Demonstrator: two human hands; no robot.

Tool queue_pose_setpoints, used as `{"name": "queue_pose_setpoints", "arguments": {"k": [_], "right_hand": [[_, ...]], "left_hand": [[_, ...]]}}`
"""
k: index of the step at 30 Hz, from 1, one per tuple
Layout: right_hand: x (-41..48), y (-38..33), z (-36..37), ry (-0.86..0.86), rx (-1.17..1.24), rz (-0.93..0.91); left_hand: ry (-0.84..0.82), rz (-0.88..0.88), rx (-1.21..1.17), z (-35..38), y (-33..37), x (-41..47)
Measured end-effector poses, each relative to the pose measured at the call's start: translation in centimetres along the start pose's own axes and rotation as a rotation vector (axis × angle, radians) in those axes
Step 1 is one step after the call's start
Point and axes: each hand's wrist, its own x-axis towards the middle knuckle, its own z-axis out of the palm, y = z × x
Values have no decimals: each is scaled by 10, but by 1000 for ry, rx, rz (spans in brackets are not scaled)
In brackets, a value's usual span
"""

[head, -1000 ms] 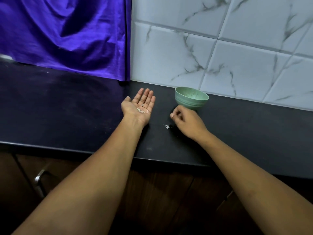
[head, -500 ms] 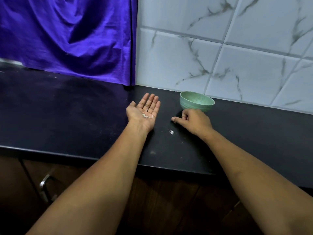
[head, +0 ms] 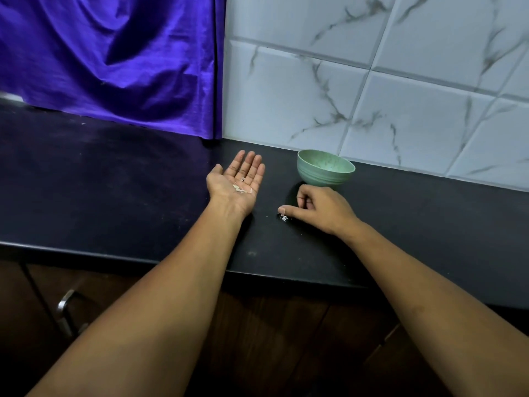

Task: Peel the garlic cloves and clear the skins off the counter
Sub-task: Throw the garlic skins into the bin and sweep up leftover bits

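Skin flakes (head: 283, 217) haven't shifted on the counter (head: 114, 196). The right hand (head: 320, 210) has pulled back from the bowl (head: 326, 167) and its thumb tip is now right at them, flakes on its near side. Tiny, white, papery. Fingers curled, nothing seen held. The left hand (head: 237, 179), flat and palm up, carries more skins (head: 240, 189) and is farther off.

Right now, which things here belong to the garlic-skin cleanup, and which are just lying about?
In the job: left hand, palm up, carrying garlic skins; right hand, thumb beside skin flakes on the black counter; green bowl, probably.
Just there: purple cloth; marbled wall tiles; cabinet handle.
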Motion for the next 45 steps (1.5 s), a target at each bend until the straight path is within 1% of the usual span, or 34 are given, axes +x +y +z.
{"name": "queue_pose_setpoints", "arguments": {"k": [2,5,10,14,17,19,20,22,24,26,31,38,41,45], "right_hand": [[-3,2,0,15,82,3],[3,7,4,93,172,9],[18,-5,10,56,62,-29],[20,-6,8,15,61,-61],[11,1,6,-5,192,-69],[5,11,6,71,360,-17],[2,16,5,119,388,17],[-4,21,3,151,266,68],[-9,17,2,107,94,91],[-15,4,1,66,33,71],[-31,-18,-5,32,50,12],[-49,-23,-7,94,171,71],[-53,-21,-10,114,145,91],[-61,-21,-12,104,83,105]], "left_hand": [[3,-2,4,0,-1,0],[3,2,4,0,-1,-1],[8,5,17,0,-1,-1],[7,12,12,-1,1,-1],[10,9,17,0,1,0],[12,5,20,1,0,-1],[11,-1,23,2,0,-3],[2,-5,23,2,-2,-10],[-17,-20,18,2,-5,-19],[-46,-35,4,1,-9,-33],[-72,-95,-28,-8,-12,-80],[-79,-218,68,-18,-20,-150],[-84,-268,127,-23,-22,-174],[-48,-366,217,-41,-32,-205]]}}
